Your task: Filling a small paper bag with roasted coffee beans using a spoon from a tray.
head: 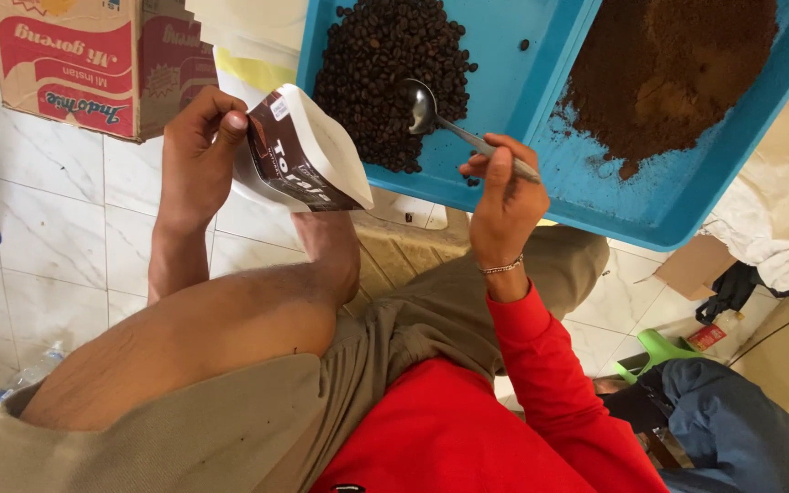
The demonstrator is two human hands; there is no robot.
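Left hand (195, 151) clamps a glossy brown-and-white stand-up pouch (301, 155), mouth open, tilted toward the blue plastic tray (504, 82). Right hand (502, 196) pinches a metal spoon (454, 123) by the handle, bowl resting at the edge of the roasted coffee beans (390, 68). Second tray holds fine brown ground coffee (673, 64).
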